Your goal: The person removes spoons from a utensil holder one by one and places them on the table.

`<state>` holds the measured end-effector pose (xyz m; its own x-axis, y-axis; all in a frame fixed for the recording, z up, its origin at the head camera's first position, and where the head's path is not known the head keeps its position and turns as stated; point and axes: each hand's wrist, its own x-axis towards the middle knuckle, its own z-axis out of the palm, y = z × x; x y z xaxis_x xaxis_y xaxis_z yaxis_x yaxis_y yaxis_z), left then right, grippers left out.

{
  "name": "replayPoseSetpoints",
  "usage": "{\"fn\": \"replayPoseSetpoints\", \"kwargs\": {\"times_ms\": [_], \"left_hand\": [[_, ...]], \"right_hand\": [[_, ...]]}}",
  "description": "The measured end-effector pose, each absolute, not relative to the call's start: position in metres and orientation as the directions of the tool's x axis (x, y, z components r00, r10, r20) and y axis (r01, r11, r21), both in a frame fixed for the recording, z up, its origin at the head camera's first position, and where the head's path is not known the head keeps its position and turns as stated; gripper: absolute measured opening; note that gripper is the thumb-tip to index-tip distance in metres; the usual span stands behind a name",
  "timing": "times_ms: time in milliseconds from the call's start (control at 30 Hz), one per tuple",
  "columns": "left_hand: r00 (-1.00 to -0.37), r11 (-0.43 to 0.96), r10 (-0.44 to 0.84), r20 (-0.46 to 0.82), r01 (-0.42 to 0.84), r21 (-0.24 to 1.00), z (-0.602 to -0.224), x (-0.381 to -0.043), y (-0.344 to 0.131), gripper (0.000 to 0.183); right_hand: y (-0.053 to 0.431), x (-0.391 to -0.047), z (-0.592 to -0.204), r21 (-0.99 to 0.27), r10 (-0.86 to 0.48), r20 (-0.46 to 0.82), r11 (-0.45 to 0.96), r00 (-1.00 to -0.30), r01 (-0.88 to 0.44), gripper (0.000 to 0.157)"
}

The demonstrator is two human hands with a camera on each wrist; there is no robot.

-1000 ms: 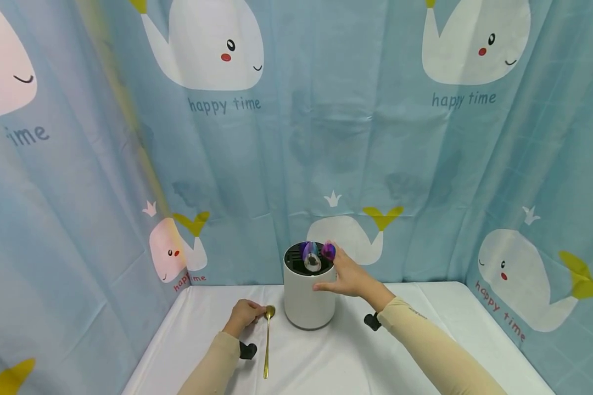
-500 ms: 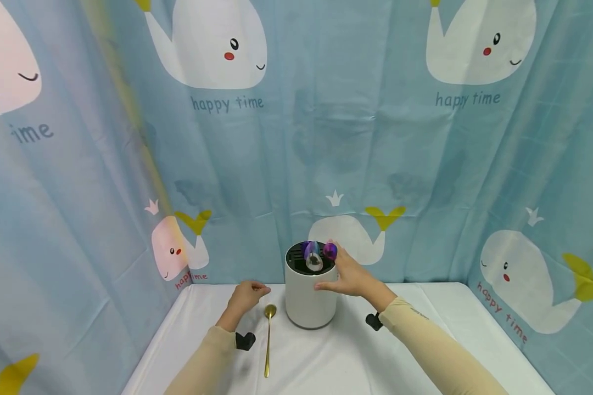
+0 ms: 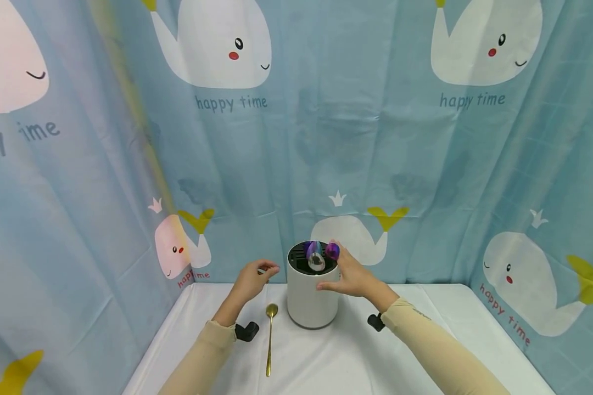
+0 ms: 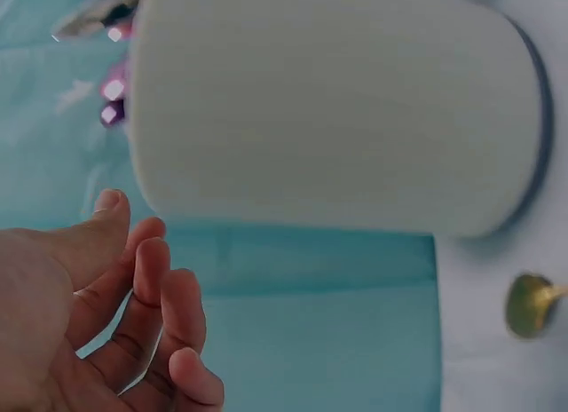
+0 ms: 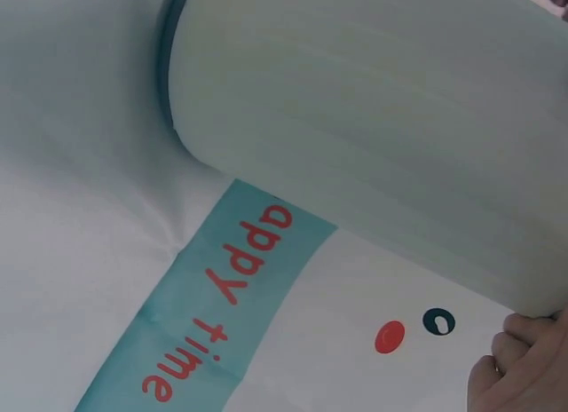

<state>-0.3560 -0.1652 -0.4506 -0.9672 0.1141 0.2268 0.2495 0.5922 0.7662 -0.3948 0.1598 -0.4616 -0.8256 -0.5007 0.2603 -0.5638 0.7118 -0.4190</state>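
The white cylindrical holder with a black slotted top (image 3: 312,303) stands upright on the white cloth-covered table (image 3: 356,362), and the right hand (image 3: 353,277) grips its upper right side, thumb in front. Looks like stiff plastic, probably fairly light but smooth, so I'd hold it round the body like that. The left hand (image 3: 252,281) hangs just left of it, fingers loosely curled, holding nothing. The slim gold metal spoon (image 3: 269,339) lying nearby is likely slick, so pinch mid-handle.
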Motion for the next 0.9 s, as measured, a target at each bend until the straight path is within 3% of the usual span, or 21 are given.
{"fn": "replayPoseSetpoints", "kwargs": {"times_ms": [600, 900], "left_hand": [[-0.87, 0.455, 0.28, 0.405, 0.492, 0.742, -0.438, -0.352, -0.113, 0.019], [-0.861, 0.426, 0.276, 0.426, 0.507, 0.749, -0.438, -0.354, -0.102, 0.017]], "right_hand": [[0.16, -0.394, -0.463, -0.405, -0.498, 0.256, 0.723, -0.829, -0.559, 0.139], [0.16, -0.395, -0.463, -0.415, -0.51, 0.256, 0.709, -0.821, -0.57, 0.138]]}}
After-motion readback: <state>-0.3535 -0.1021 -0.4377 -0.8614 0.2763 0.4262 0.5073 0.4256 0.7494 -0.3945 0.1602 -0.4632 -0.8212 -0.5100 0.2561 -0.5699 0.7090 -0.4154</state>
